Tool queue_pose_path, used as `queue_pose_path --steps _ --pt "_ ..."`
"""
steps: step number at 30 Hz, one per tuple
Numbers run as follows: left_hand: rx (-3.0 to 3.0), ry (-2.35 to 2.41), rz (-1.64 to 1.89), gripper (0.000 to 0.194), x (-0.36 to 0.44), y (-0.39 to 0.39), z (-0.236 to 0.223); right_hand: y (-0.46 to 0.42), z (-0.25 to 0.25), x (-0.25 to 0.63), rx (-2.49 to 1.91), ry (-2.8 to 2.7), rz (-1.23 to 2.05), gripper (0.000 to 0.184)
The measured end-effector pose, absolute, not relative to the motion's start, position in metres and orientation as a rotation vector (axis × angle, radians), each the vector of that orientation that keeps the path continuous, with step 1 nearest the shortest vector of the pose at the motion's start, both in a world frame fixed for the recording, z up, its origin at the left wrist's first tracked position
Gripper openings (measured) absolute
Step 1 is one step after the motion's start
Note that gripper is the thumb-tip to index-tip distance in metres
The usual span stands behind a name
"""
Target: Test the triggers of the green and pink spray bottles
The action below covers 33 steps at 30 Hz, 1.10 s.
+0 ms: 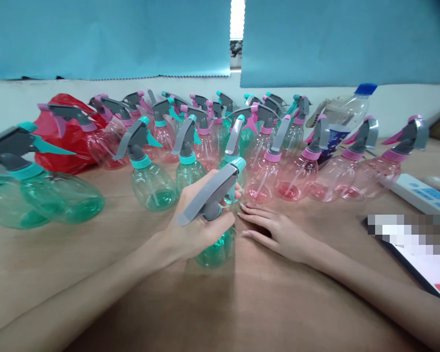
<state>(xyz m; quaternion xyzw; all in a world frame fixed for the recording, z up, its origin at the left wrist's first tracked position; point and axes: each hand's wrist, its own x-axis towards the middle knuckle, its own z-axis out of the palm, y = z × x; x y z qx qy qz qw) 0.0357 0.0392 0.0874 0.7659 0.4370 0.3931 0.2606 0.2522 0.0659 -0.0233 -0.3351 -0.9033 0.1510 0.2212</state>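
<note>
The left hand curls closed around the neck of a clear green plastic spray bottle, gripping just under its grey trigger sprayer, which tips up and to the right above the knuckles. The bottle hangs near the middle of the scene, its lower body showing below the hand; whether its base touches the table cannot be told. The right hand lies flat and palm down on the light wooden tabletop, its fingers gently spread and pointing left, with the fingertips just beside the held bottle and near a clear pink plastic spray bottle on the far side.

More clear green and pink spray bottles with grey, teal and pink sprayers crowd the far side of the table in a curved cluster. A crumpled red plastic bag sits behind them at far left, and a clear plastic bottle with a blue cap lies at far right. Nearer on the right are a white remote control with blue buttons and a dark-edged board holding white paper, partly pixelated. Blue paper sheets cover the far wall.
</note>
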Motion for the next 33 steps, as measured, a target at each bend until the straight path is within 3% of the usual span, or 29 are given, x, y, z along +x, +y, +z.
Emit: queue_pose_path --steps 20,33 --pt "2.096 1.162 1.12 0.047 0.0357 0.0416 0.0789 0.0651 -0.0237 0.2522 -0.925 -2.483 0.413 0.045" --pt "2.123 1.271 1.088 0.043 0.0351 0.0383 0.0803 0.0648 -0.0224 0.2524 -0.917 -2.451 0.441 0.043"
